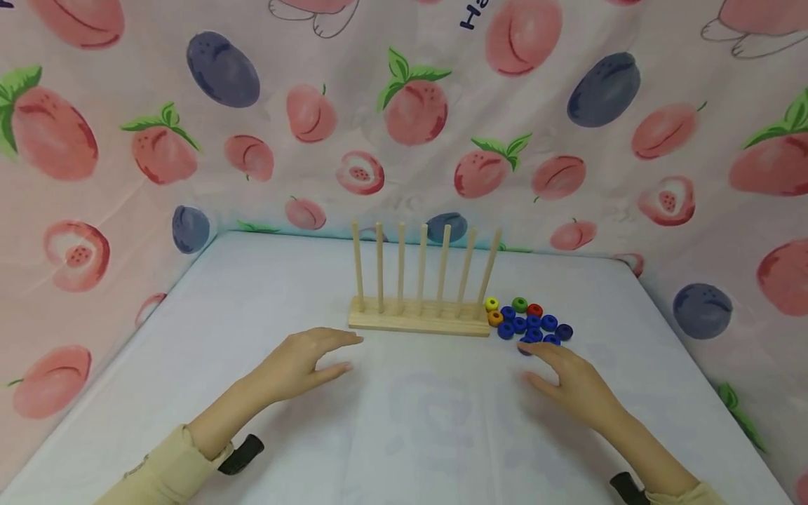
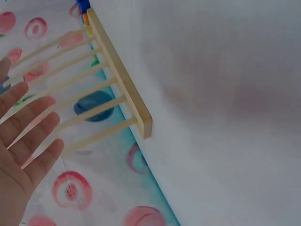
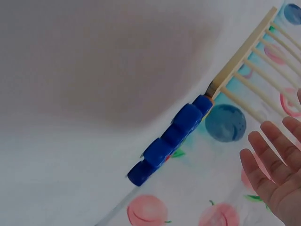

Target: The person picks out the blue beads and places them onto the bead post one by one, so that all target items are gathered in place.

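A pale wooden rack (image 1: 419, 323) with several bare upright pegs stands on the white table. Against its right end lies a cluster of round beads with holes: several blue beads (image 1: 533, 322), a yellow bead (image 1: 492, 304), an orange bead (image 1: 495, 318), a green bead (image 1: 520, 304) and a red bead (image 1: 534, 309). My left hand (image 1: 301, 363) hovers in front of the rack's left end, fingers extended, holding nothing. My right hand (image 1: 576, 382) is just in front of the beads, its fingers loosely extended; its index fingertip overlaps a front blue bead, and contact cannot be made out.
A white cloth covers the table (image 1: 435, 421). Behind and at both sides hangs a fruit-print curtain (image 1: 404, 182), meeting the table's back edge just beyond the rack. Each wrist bears a black strap (image 1: 242, 454) below a beige sleeve.
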Demonstrator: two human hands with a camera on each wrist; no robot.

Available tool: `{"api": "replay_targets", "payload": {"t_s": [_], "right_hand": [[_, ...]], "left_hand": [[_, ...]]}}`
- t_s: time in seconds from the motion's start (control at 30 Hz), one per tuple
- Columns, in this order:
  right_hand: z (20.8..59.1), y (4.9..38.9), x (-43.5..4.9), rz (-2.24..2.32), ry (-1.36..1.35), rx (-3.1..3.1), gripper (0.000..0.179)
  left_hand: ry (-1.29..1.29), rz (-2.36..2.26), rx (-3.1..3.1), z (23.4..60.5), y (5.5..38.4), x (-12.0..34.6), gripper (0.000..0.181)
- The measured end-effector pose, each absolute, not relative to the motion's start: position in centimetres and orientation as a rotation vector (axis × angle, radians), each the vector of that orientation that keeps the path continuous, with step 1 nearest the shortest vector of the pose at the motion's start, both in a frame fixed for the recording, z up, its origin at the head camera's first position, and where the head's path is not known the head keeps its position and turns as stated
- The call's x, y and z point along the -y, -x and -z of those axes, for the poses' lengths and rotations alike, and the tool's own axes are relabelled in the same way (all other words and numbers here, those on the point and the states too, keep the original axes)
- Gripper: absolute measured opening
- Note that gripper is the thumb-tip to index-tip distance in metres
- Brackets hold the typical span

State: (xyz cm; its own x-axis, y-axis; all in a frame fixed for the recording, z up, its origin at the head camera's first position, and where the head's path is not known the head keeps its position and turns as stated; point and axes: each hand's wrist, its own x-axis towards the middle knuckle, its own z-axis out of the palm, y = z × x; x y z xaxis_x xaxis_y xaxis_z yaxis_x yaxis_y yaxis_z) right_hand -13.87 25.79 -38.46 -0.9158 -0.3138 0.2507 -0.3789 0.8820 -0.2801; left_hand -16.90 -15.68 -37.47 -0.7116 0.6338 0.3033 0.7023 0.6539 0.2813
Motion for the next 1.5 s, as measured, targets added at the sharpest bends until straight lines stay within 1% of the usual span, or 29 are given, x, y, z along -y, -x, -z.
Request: {"api": "replay_targets", "payload": {"t_s": [0.2,0.53,0.87,1.1,1.5], "right_hand": [[38.1,14.9,-27.1,-0.485,-0.466,2.827,0.043],[39.8,16.6,-29.4,-0.526,-0.359,2.787,0.039],[40.4,17.2,-31.7,-0.552,-0.281,2.871,0.038],[39.9,17.9,-31.8,-0.512,-0.289,2.944,0.038],[40.4,18.3,-31.8,-0.523,-0.284,2.979,0.038]], "left_hand": [[0.940,0.683,2.733,38.2,18.7,15.4,0.047],[0.833,0.663,2.784,39.4,22.2,16.0,0.047],[0.790,0.656,2.888,40.6,25.1,15.4,0.065],[0.734,0.653,2.988,41.3,26.7,15.1,0.068],[0.884,0.679,3.228,41.0,28.9,15.0,0.069]]}}
